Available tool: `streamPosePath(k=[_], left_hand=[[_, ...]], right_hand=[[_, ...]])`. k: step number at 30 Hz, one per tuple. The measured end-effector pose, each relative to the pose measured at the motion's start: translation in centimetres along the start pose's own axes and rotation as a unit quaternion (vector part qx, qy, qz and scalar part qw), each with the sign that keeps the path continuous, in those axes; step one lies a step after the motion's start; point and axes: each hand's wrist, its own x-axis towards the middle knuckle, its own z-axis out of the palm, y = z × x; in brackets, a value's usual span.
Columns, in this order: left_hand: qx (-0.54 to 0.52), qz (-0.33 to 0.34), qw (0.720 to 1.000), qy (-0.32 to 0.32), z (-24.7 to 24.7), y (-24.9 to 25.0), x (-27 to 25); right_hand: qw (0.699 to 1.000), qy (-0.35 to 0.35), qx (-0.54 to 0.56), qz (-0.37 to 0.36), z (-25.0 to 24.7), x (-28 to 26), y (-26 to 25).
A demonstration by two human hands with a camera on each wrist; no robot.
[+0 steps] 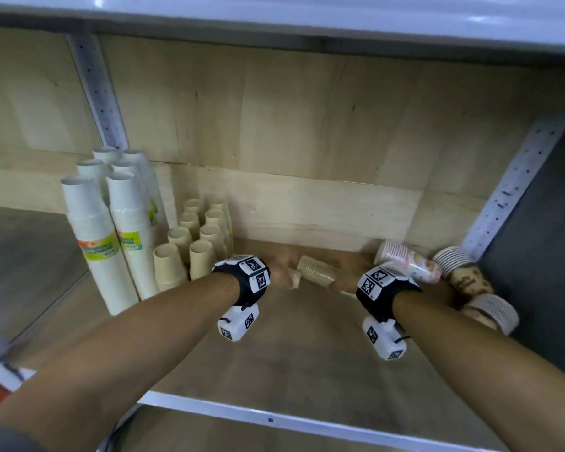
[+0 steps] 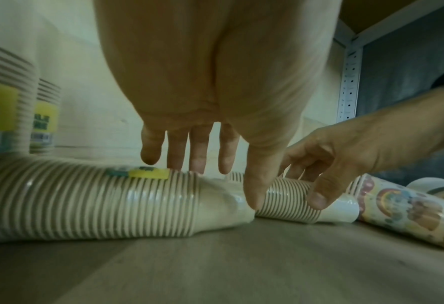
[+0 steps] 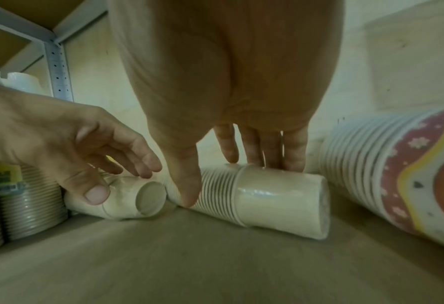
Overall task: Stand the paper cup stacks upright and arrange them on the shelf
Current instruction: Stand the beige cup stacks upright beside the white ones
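Observation:
Two plastic-wrapped tan paper cup stacks lie end to end on the wooden shelf (image 1: pixel 307 350). The left stack (image 2: pixel 85 201) has a yellow label, and its narrow end points right. My left hand (image 2: pixel 215 185) holds that narrow end, thumb in front and fingers over the back. The right stack (image 3: pixel 267 201) shows between my wrists in the head view (image 1: pixel 318 271). My right hand (image 3: pixel 228 183) holds it at its ribbed rims, thumb in front and fingers behind. Both stacks rest flat on the board. In the head view the wrist bands hide most of both hands.
Tall white cup stacks (image 1: pixel 111 230) and shorter tan stacks (image 1: pixel 196 243) stand upright at the back left. A rainbow-printed stack (image 1: pixel 411 262) and two brown-printed stacks (image 1: pixel 463 272) lie on their sides at the right, beside the perforated metal post (image 1: pixel 516 177). Another shelf board runs overhead.

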Motion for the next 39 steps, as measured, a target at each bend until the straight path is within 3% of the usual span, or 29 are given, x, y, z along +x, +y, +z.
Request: streamPosePath(k=[4, 7, 10, 18, 30, 39], left_hand=[[0.009, -0.006, 1.000, 0.014, 0.8, 0.0, 0.4], [0.040, -0.004, 0.999, 0.028, 0.4, -0.1, 0.1], [0.067, 0.002, 0.997, 0.041, 0.2, 0.0, -0.2], [0.103, 0.011, 0.991, 0.089, 1.0, -0.4, -0.8], [0.072, 0.029, 0.992, 0.098, -1.5, 1.0, -1.7], [-0.015, 0.058, 0.988, 0.145, -4.7, 2.1, -2.2]], right_hand=[[1.000, 0.022, -0.013, -0.002, 0.9, 0.1, 0.3], [0.999, 0.026, -0.014, 0.034, 1.1, -0.1, 0.3], [0.999, 0.004, 0.022, 0.033, 1.3, 0.1, 1.0], [0.999, 0.025, -0.001, 0.030, 1.3, -1.1, 0.5], [0.999, 0.024, 0.044, 0.012, -3.1, -3.4, 0.0], [0.995, 0.092, 0.022, -0.019, -6.3, -3.7, -2.2]])
